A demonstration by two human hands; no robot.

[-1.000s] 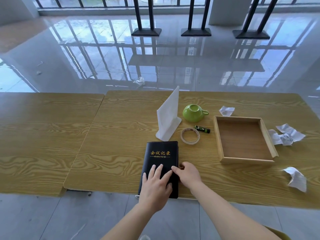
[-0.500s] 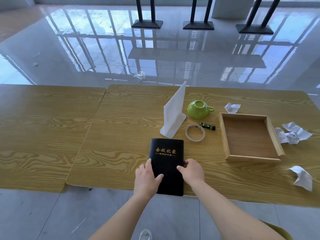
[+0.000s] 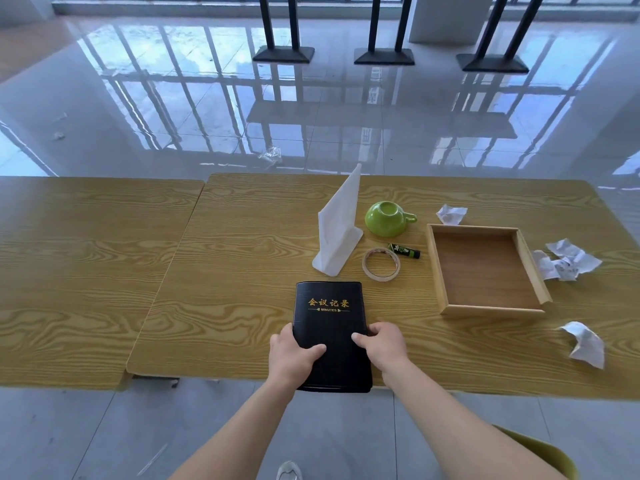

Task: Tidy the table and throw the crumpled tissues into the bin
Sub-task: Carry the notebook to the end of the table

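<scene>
— Lower centre of the frame, what's changed?
— The left hand [image 3: 294,355] lay flat on the black notebook [image 3: 330,327] a second ago; now it clasps the left edge, thumb over the cover. The right hand [image 3: 382,344] grips the right edge the same way.
— Which way does the notebook run?
— Long axis up and down the frame, gold title toward the top, its bottom end hanging off the near edge of the bench [image 3: 214,271].
— And the tissues?
— Untouched, all at the right. One crumpled tissue [image 3: 451,214] sits above the wooden tray [image 3: 437,268], a bigger bunch [image 3: 564,259] just right of the tray, another [image 3: 585,344] lower right, near the bench edge.
— Anything else?
— Centre: an upside-down green cup [image 3: 386,220], a tape roll [image 3: 381,264] and a white folded stand [image 3: 341,226].
</scene>
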